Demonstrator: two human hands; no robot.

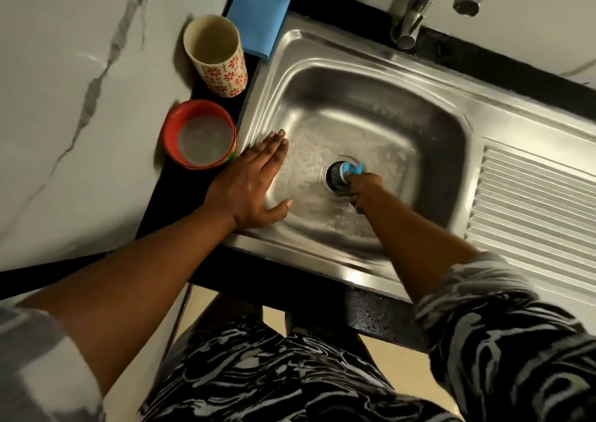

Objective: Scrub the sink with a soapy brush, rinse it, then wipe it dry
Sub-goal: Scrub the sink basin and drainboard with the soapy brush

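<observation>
We judge this to be the scrub step, the first of three; rinse and wipe are not yet done. Nearest us, both forearms reach over the front rim of the sink (306, 250). Our left hand (248, 192) lies flat with fingers straight, palm down on the sink's left rim and slope. It holds nothing and looks like a brace. Our right hand (366, 184) is down on the basin floor, fingers curled round the blue brush (351, 170). The brush head sits on the drain (333, 179), mid-basin, well apart from the left hand. The floor looks wet, with small suds.

Next move, we think: work the brush outward from the drain over the floor, walls and corners, and re-dip if the suds thin.

Just beside the left hand, on the counter, is a red bowl (171, 128) of cloudy water, likely the soap. Beyond it stands a flowered cup (225, 73), then a folded blue cloth (263, 12), probably for drying. Farthest is the tap (409, 25) at the back rim; we see no water running.
</observation>
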